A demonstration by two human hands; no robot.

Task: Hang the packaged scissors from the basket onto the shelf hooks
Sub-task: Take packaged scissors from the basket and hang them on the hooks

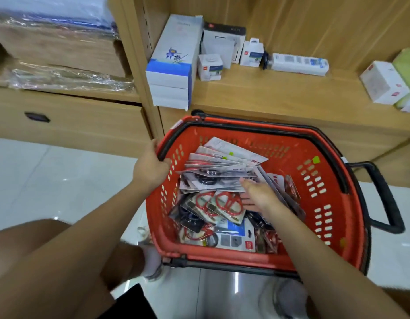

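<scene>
Wooden shelf (268,93) across upper frame, carrying boxes (171,65); no hooks in view. Red basket (291,162) at centre frame, on the floor below the shelf edge. Packs of scissors (217,166) heaped inside: grey fanned stack in the basket's upper middle, long axes running lower left to upper right; red-handled packs (222,203) just beneath. Left hand (151,166) clamped on the basket's left rim, probably steadying. Right hand (259,194) inside the basket, fingers straight and spread, gripping nothing, touching packs. Fanned stack just above the thumb; red-handled packs at the fingertips, frame left. Right hand much nearer, so likely the picker.
</scene>
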